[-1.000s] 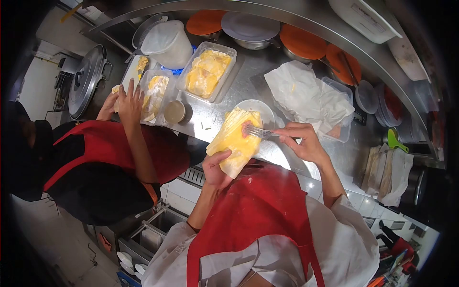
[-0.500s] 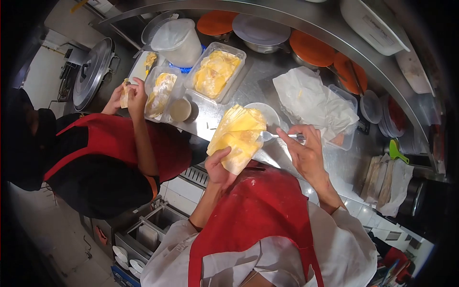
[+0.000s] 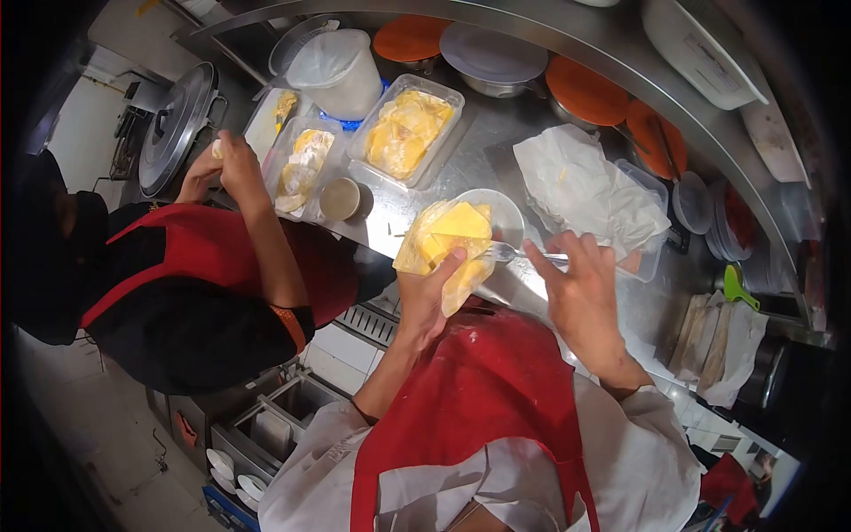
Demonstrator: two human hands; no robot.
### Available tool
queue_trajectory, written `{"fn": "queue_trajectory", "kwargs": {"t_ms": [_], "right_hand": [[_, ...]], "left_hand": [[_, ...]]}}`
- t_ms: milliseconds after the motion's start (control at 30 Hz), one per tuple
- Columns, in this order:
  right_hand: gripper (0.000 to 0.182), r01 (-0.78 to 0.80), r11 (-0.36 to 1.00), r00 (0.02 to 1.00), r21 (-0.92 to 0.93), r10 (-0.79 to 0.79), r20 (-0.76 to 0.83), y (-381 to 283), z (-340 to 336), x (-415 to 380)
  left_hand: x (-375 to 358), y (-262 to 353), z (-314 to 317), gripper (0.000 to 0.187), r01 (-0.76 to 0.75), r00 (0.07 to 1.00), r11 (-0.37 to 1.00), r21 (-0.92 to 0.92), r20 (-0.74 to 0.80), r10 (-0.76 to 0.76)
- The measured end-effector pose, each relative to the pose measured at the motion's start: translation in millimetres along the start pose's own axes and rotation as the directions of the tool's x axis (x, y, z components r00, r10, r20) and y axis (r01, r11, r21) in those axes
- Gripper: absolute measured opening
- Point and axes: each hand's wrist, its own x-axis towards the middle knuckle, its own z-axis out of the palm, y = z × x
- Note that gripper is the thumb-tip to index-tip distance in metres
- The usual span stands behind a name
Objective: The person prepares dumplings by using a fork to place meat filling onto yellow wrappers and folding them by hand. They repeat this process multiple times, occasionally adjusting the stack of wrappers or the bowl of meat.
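Observation:
My left hand (image 3: pixel 425 293) grips a stack of thin yellow wrappers (image 3: pixel 452 235), its thumb pressed on top. In my right hand (image 3: pixel 581 284) is a metal fork (image 3: pixel 523 254), whose tip meets the right side of the wrappers. Behind the wrappers, partly hidden, stands a pale bowl (image 3: pixel 503 213). A clear tub of yellow sheets (image 3: pixel 406 133) lies further up the metal counter, beside a smaller tub (image 3: pixel 304 168) of floury yellow pieces and a round cup (image 3: pixel 345 199).
At the left a co-worker in a red apron (image 3: pixel 204 248) holds a small pale piece. Crumpled white paper (image 3: pixel 589 191) covers a container at the right. Pots with orange lids (image 3: pixel 585 91) and a white bucket (image 3: pixel 332 75) line the back; a steel shelf edge (image 3: pixel 496 13) hangs above.
The wrappers in my left hand are now folded over, more compact, and the fork tip has moved in against them. The co-worker's hands have shifted slightly left and up.

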Motion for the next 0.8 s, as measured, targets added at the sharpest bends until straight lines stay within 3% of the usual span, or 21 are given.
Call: {"fn": "queue_trajectory", "kwargs": {"t_ms": [133, 233, 267, 333, 433, 567, 667, 767, 800], "right_hand": [[0.039, -0.127, 0.991, 0.991, 0.033, 0.126, 0.038, 21, -20, 3], [0.029, -0.140, 0.888, 0.984, 0.438, 0.173, -0.037, 17, 9, 21], [0.022, -0.170, 0.749, 0.981, 0.640, 0.189, 0.038, 8, 25, 27], [0.023, -0.102, 0.704, 0.991, 0.703, 0.136, 0.008, -16, 55, 36], [0.025, -0.071, 0.819, 0.997, 0.569, 0.048, 0.055, -37, 77, 43], [0.023, -0.052, 0.861, 0.988, 0.505, -0.028, 0.150, -42, 84, 48], [0.020, 0.005, 0.878, 0.970, 0.478, -0.121, 0.213, -39, 85, 56], [0.018, 0.118, 0.881, 0.946, 0.458, -0.239, 0.217, -32, 91, 70], [0.017, 0.142, 0.879, 0.932, 0.456, -0.274, 0.239, -27, 92, 82]], "left_hand": [[2, -2, -13, 0.052, 0.009, 0.998, 1.000, -0.015, -0.061, -0.010], [4, -6, -30, 0.050, 0.093, 0.993, 0.980, -0.177, -0.055, -0.104], [4, -8, -34, 0.050, 0.126, 0.990, 0.961, -0.245, -0.033, -0.138], [2, -9, -34, 0.053, 0.128, 0.990, 0.961, -0.244, -0.020, -0.137], [4, -19, -48, 0.056, 0.182, 0.979, 0.952, -0.247, -0.042, -0.198], [10, -32, -68, 0.054, 0.259, 0.958, 0.913, -0.316, -0.038, -0.285], [14, -41, -80, 0.053, 0.239, 0.967, 0.857, -0.457, 0.031, -0.253], [24, -51, -87, 0.060, 0.195, 0.960, 0.901, -0.388, -0.114, -0.257], [27, -66, -107, 0.053, 0.156, 0.986, 0.826, -0.542, 0.040, -0.160]]}}
